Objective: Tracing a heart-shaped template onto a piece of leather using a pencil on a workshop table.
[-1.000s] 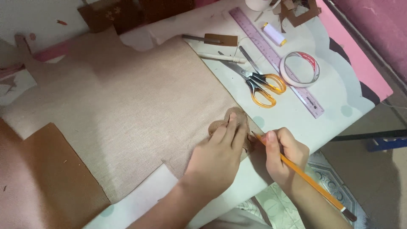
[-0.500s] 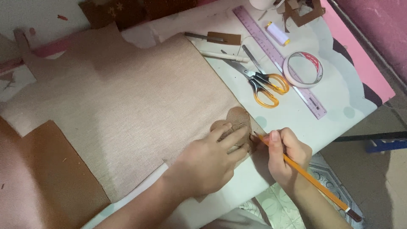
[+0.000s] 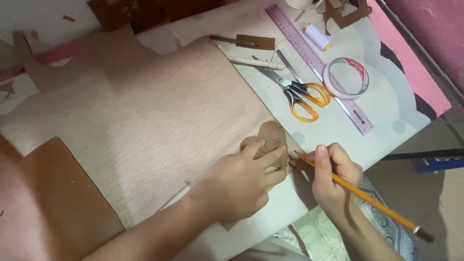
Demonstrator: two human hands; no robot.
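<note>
A large sheet of pale pink fabric covers the table. Near its lower right corner lies a small brown heart-shaped template. My left hand presses flat on that template, fingers spread over its lower half. My right hand grips an orange pencil, whose tip touches the fabric right beside the template's right edge. The pencil's far end points to the lower right.
Orange-handled scissors, a purple ruler, a roll of tape, a white pen, a spool of thread and a small brown card lie on the white table. Brown card lies at lower left.
My left hand has slid slightly down and left, so more of the template's top shows. The pencil tip has stayed at the template's right edge.
</note>
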